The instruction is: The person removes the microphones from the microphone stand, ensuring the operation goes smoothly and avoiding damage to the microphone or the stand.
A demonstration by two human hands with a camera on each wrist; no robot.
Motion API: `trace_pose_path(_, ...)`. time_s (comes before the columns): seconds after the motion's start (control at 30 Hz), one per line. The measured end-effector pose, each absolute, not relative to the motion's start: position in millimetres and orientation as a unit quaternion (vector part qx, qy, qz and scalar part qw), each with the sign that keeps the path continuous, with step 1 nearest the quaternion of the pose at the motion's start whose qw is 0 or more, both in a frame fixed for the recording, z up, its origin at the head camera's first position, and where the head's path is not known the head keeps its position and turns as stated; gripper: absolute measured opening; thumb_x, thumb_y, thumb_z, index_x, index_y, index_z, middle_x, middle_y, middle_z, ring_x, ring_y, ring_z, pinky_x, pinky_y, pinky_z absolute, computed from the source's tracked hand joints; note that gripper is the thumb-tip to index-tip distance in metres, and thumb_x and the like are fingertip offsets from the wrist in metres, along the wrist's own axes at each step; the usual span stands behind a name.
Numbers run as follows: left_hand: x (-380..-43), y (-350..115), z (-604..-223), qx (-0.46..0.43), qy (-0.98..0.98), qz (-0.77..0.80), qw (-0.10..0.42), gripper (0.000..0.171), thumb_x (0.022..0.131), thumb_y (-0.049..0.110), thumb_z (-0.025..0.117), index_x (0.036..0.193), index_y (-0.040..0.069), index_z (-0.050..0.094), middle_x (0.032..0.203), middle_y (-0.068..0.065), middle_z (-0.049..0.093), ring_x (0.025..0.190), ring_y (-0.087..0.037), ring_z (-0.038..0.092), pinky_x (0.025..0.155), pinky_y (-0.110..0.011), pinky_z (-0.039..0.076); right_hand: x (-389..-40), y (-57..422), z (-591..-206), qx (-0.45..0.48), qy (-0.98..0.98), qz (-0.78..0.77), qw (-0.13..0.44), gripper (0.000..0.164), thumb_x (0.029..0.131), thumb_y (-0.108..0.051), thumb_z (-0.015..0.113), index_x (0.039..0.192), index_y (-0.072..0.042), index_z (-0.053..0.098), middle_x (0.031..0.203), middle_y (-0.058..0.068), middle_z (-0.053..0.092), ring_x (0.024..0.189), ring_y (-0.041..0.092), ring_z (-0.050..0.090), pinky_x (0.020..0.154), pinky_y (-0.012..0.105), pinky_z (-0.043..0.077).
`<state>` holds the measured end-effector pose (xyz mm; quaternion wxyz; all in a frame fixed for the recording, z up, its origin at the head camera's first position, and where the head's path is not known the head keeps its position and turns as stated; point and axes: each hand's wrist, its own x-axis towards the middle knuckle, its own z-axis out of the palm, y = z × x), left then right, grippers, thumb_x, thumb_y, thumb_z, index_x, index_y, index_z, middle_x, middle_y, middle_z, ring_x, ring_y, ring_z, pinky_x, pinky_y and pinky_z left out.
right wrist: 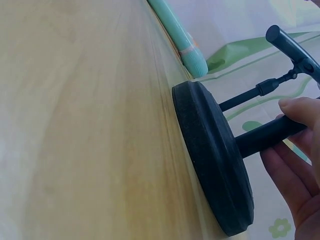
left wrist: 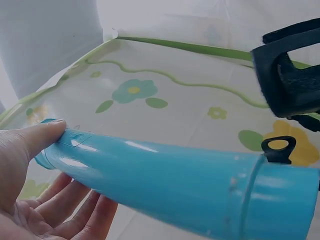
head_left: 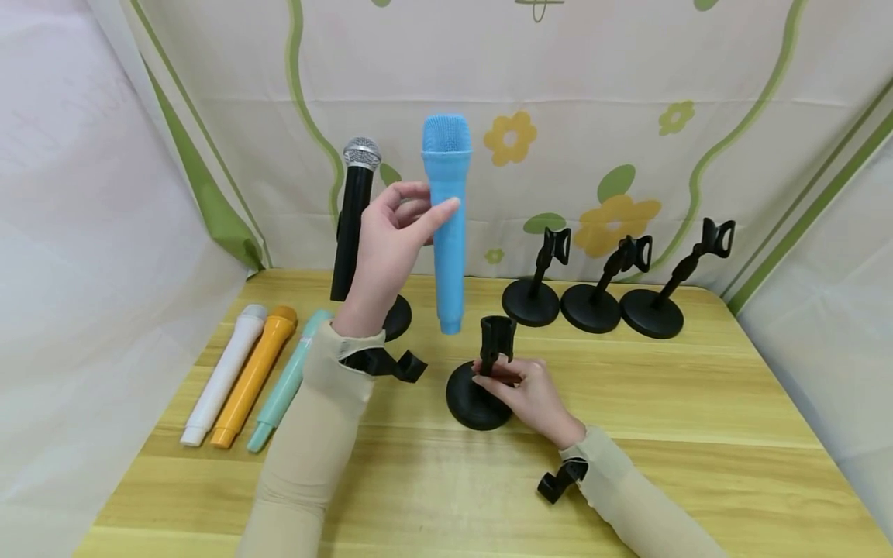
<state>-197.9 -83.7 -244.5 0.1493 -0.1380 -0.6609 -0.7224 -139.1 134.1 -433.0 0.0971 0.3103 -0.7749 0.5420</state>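
Note:
My left hand pinches a blue microphone between thumb and fingers, upright in the air with its mesh head on top. In the left wrist view the blue microphone lies across the frame, the thumb on its upper side. Below and to the right of it, my right hand grips the post of a black microphone stand, whose round base rests on the table. The stand's clip faces up, apart from the microphone's lower end. In the right wrist view, fingers hold the post just above the base.
Left on the wooden table lie a white microphone, an orange one and a mint-green one. Behind my left hand, a black microphone sits in a stand. Three stands line the back right, before a patterned cloth.

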Motion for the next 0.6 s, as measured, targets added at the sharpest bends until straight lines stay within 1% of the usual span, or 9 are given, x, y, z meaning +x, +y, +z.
trace_pose_path(0.1,-192.7,-87.8,-252.8,-0.144,-0.672,-0.708,0.16,0.034,0.092,0.019,0.079,0.121,0.005,0.066,0.112,-0.007,0.074,0.099,-0.024,0.071,0.081,-0.038,0.06,-139.1,133.4,-433.6,0.308,-0.775,0.544,0.094,0.016,0.088,0.008,0.076,0.103,0.003,0.075,0.103,0.016,0.075,0.093,0.024,0.074,0.08,0.031,0.06)
trace_pose_path(0.27,-184.1,-92.7,-267.3,-0.152,-0.695,-0.681,0.173,0.034,0.093,0.02,0.078,0.124,0.007,0.071,0.111,-0.007,0.073,0.095,-0.023,0.073,0.081,-0.038,0.06,-138.9,133.5,-434.0,0.306,-0.774,0.547,0.089,0.016,0.087,0.009,0.076,0.103,0.004,0.076,0.103,0.016,0.075,0.094,0.023,0.074,0.08,0.03,0.059)
trace_pose_path(0.4,-179.5,-94.6,-281.3,-0.152,-0.706,-0.671,0.169,0.035,0.094,0.022,0.077,0.125,0.006,0.071,0.11,-0.007,0.074,0.095,-0.022,0.073,0.082,-0.037,0.06,-139.2,134.1,-433.8,0.306,-0.772,0.551,0.083,0.016,0.088,0.008,0.076,0.104,0.004,0.076,0.103,0.016,0.075,0.095,0.024,0.074,0.081,0.03,0.059)
trace_pose_path(0.6,-176.6,-94.9,-302.2,-0.17,-0.721,-0.655,0.15,0.035,0.095,0.021,0.076,0.126,0.006,0.071,0.112,-0.007,0.073,0.101,-0.02,0.071,0.089,-0.039,0.057,-139.8,134.2,-433.1,0.315,-0.769,0.549,0.093,0.017,0.088,0.009,0.075,0.104,0.004,0.076,0.103,0.016,0.075,0.093,0.025,0.074,0.079,0.03,0.06)
